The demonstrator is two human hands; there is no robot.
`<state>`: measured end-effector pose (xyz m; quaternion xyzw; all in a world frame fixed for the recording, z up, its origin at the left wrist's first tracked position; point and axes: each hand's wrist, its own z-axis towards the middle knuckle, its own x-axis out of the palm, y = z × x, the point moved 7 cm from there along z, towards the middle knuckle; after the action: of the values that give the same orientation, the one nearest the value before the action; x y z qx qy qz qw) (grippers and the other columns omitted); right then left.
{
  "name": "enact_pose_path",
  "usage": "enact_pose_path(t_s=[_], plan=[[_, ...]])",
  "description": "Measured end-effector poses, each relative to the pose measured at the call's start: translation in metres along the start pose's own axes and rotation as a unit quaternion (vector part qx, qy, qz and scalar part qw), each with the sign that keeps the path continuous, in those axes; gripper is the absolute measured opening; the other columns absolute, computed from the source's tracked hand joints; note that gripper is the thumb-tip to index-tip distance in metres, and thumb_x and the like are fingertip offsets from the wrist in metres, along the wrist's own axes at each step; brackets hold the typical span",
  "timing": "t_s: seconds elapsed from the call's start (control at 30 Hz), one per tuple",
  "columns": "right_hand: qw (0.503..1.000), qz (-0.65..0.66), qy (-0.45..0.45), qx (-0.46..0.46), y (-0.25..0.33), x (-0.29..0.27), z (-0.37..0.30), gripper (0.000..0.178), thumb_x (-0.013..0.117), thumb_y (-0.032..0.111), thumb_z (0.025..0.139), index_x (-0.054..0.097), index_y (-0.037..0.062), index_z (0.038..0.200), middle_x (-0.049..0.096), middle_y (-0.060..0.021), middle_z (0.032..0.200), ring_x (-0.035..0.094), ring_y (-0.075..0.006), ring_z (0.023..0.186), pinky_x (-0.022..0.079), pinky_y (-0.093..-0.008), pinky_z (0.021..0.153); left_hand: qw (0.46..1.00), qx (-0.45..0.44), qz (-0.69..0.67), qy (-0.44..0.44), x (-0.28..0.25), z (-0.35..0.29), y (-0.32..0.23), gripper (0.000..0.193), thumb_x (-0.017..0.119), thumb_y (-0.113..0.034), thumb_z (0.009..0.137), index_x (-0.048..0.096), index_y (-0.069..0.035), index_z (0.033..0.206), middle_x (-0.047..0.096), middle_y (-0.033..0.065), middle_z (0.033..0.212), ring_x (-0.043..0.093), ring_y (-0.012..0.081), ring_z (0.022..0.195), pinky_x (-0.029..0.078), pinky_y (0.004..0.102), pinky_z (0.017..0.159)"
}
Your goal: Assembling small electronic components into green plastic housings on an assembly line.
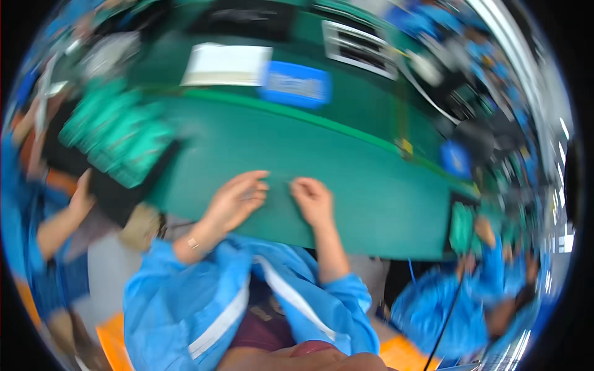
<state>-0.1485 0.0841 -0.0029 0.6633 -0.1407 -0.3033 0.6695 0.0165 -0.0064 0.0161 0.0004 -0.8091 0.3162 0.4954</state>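
Note:
Both of my hands hover over the near part of the green mat (284, 136). My left hand (238, 199) is half curled, its fingers loosely apart, and nothing shows in them. A short gap separates it from my right hand (314, 199), whose fingers are curled and pressed together at the tips. Whatever that hand may hold is too small or blurred to make out. Beyond my hands, across a green ridge, lies a blue tray (296, 84) with small blurred contents. Touching its left side is a white sheet or box (227, 65).
To the left, several green pouch-like pieces (120, 133) lie on a black tray (99, 191), beside a co-worker's hand (80, 198). A white-framed panel (360, 49) lies at the back. Right, a co-worker's hand (484, 230) is near a green piece (461, 227).

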Motion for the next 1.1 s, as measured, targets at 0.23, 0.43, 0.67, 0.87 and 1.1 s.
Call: enact_pose_path(t_s=[0.23,0.43,0.67,0.87,1.1], plan=[[0.998,0.042,0.024,0.039,0.001,-0.006,0.004,0.005,0.061,0.004,0.087,0.062,0.0001,0.09,0.061,-0.0025,0.078,0.058,-0.0095,0.07,0.048,-0.0218,0.065,0.998,0.016,-0.014,-0.053,-0.002,-0.019,-0.003,0.028,0.046,-0.027,0.099,0.057,-0.003,0.108,0.05,-0.0019,0.074,0.043,0.0048,0.058,0.036,0.0197,0.051],[0.997,0.074,0.022,0.026,0.003,-0.006,-0.002,0.005,0.061,0.003,0.087,0.061,-0.0009,0.091,0.061,-0.0034,0.08,0.057,-0.0094,0.07,0.047,-0.0217,0.066,0.97,0.05,0.239,-0.009,0.013,-0.055,-0.058,0.026,0.046,-0.031,0.098,0.06,-0.009,0.103,0.037,-0.0082,0.06,0.03,0.0016,0.05,0.024,0.0181,0.043],[0.998,0.054,0.022,0.013,0.006,-0.005,0.002,0.005,0.06,0.002,0.087,0.061,-0.0011,0.091,0.06,-0.0033,0.081,0.056,-0.0088,0.071,0.046,-0.0211,0.066,0.485,0.298,0.716,-0.405,-0.102,-0.068,-0.296,0.026,0.051,-0.022,0.089,0.064,-0.009,0.107,0.066,0.0161,0.097,0.062,0.0353,0.092,0.05,0.0427,0.08],[0.998,0.056,0.03,-0.002,0.003,-0.002,0.004,0.005,0.059,0.005,0.088,0.06,0.0004,0.087,0.058,-0.0036,0.076,0.054,-0.0101,0.069,0.046,-0.0231,0.065,0.34,0.01,0.787,-0.514,-0.281,-0.121,-0.404,0.031,0.045,-0.011,0.084,0.068,-0.01,0.105,0.066,0.016,0.1,0.062,0.0332,0.096,0.048,0.0395,0.086],[0.995,0.1,0.001,0.032,0.026,0.05,-0.002,0.006,0.059,0.006,0.087,0.061,-0.0005,0.086,0.062,-0.0071,0.078,0.058,-0.0144,0.074,0.047,-0.0282,0.075,0.466,0.017,0.805,-0.366,-0.246,-0.138,-0.386,0.024,0.049,-0.016,0.082,0.069,-0.005,0.089,0.067,0.017,0.089,0.064,0.0328,0.08,0.05,0.0415,0.07]])
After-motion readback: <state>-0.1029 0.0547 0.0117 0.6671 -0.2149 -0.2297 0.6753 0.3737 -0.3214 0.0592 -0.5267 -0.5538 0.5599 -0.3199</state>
